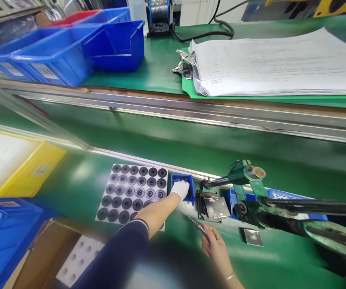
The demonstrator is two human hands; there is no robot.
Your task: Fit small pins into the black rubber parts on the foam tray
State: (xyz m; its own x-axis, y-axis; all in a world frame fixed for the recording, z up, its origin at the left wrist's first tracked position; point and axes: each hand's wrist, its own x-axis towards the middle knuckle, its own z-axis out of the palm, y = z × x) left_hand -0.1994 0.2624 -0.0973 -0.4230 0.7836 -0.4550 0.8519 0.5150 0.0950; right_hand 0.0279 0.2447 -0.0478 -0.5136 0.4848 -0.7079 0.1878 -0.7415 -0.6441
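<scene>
A thin-shafted tool (202,229) is being gripped by its dark handle in the right hand (213,241), whose fingers are being curled around it above the green counter (79,192). Its long axis is slanting across the view, the pointed tip being aimed up and to the left, toward the small blue bin (192,193), and the handle end being directed down into the palm. The left hand (180,189), covered by a white glove, is being held in that bin; whether its fingers are closed on anything cannot be told, as the fingertips are being hidden.

Left of the bin, a white tray (157,177) is being filled by rows of black round parts, some of the lower ones being covered by the left forearm. To the right of the tool, a metal plate (216,207) is lying at the green lever press (242,175), by which the blue containers (236,198) behind are being partly blocked. A small metal block (253,237) is lying nearer the person. On the upper shelf, clipped papers (275,66) are being held by a green clipboard.
</scene>
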